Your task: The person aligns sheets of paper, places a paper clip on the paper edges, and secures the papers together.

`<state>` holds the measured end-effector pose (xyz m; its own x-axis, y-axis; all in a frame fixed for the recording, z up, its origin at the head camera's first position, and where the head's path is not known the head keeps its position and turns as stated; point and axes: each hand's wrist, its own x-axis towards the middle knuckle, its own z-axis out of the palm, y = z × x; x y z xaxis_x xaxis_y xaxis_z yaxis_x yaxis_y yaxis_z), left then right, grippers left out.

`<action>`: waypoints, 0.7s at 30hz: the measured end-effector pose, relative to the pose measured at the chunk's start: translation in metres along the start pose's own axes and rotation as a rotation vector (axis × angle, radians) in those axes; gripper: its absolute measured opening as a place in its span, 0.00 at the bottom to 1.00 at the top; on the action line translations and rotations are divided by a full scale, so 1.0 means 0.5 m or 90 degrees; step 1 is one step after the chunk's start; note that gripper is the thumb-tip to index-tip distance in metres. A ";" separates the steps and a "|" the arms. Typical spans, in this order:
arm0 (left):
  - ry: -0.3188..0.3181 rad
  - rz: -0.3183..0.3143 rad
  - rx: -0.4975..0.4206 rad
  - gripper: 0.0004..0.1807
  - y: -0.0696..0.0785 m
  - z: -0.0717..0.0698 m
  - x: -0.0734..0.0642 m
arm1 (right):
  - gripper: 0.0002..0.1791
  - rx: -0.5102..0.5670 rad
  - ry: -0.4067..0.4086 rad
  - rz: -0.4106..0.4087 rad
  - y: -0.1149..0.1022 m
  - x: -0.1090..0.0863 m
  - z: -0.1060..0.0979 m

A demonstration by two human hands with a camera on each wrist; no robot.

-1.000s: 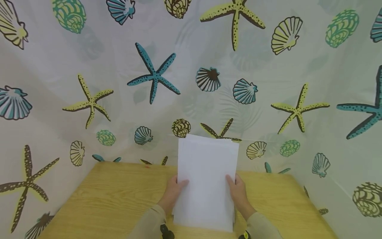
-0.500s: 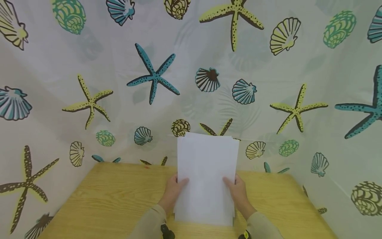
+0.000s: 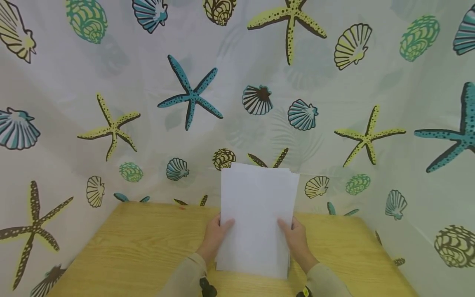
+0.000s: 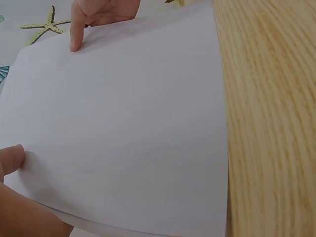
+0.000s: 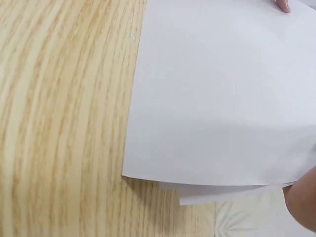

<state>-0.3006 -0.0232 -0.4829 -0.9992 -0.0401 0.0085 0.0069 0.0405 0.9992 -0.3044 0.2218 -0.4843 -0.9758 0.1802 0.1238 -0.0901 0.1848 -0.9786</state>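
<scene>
A stack of blank white paper (image 3: 256,222) stands tilted up over the table, its sheets not quite lined up at the top and right edges. My left hand (image 3: 215,237) grips its left edge, thumb flat on the front sheet. On the opposite edge, my right hand (image 3: 295,239) holds the stack the same way, thumb in front and the other fingers hidden behind. In the right wrist view, lower sheets (image 5: 207,193) jut out past the top sheet's edge. The left wrist view shows both thumbs pressing on the paper (image 4: 128,113).
The wooden table (image 3: 148,239) extends to both sides of the paper. Behind and beside it hangs a pale curtain (image 3: 230,132) printed with starfish and shells. Dark wrist straps (image 3: 208,288) show at the sleeves.
The stack's lower edge has risen slightly, and its top edge sits a little higher. My right thumb has shifted a bit inward on the front sheet. Both hands keep their hold.
</scene>
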 end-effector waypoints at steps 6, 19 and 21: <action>-0.007 0.024 -0.002 0.29 0.007 0.000 -0.002 | 0.23 0.033 -0.016 -0.014 -0.007 -0.005 0.001; -0.012 0.054 -0.010 0.27 0.005 -0.005 0.000 | 0.23 0.034 -0.018 -0.012 -0.015 -0.007 0.007; -0.013 0.047 -0.011 0.27 0.001 -0.004 0.002 | 0.23 0.031 -0.020 -0.013 -0.012 -0.006 0.006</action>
<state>-0.3015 -0.0253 -0.4822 -0.9966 -0.0169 0.0811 0.0807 0.0256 0.9964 -0.3015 0.2173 -0.4796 -0.9794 0.1462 0.1391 -0.1187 0.1400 -0.9830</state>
